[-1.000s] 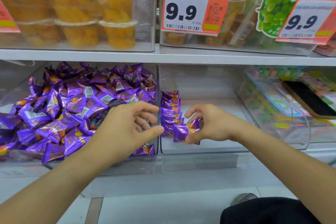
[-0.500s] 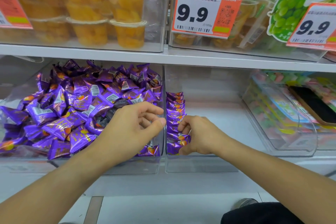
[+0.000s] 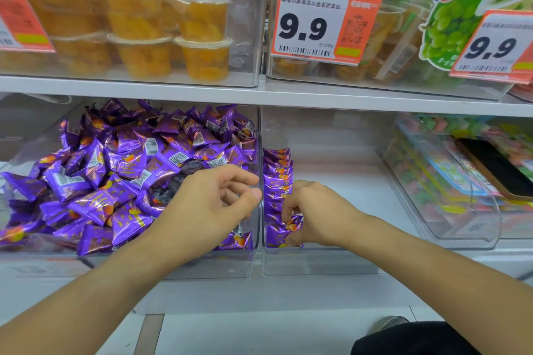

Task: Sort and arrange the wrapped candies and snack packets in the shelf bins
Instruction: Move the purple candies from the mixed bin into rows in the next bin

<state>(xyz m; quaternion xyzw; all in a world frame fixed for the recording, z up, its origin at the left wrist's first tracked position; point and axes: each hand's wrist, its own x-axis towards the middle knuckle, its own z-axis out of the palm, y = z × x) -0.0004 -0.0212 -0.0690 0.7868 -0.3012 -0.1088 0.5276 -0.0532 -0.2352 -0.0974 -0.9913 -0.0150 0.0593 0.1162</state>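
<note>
A loose heap of purple wrapped candies (image 3: pixel 129 170) fills the clear left bin (image 3: pixel 173 266). In the clear middle bin (image 3: pixel 331 264), a neat row of the same purple candies (image 3: pixel 277 173) stands along the left wall. My right hand (image 3: pixel 320 210) reaches into that bin and pinches a purple candy (image 3: pixel 292 227) at the front end of the row. My left hand (image 3: pixel 213 204) hovers over the right front of the heap, fingers loosely curled and holding nothing. The rest of the middle bin's floor is bare.
A tilted clear bin of colourful packets (image 3: pixel 432 181) sits at the right, with a black flat object (image 3: pixel 501 170) on it. On the white shelf (image 3: pixel 259 95) above stand jelly cups (image 3: pixel 202 37), a green grape bag (image 3: pixel 455 17) and orange 9.9 price tags (image 3: pixel 323 23).
My right hand has carried the purple candy from mid-air down and left to the front of the row in the middle bin. My left hand has stayed over the heap.
</note>
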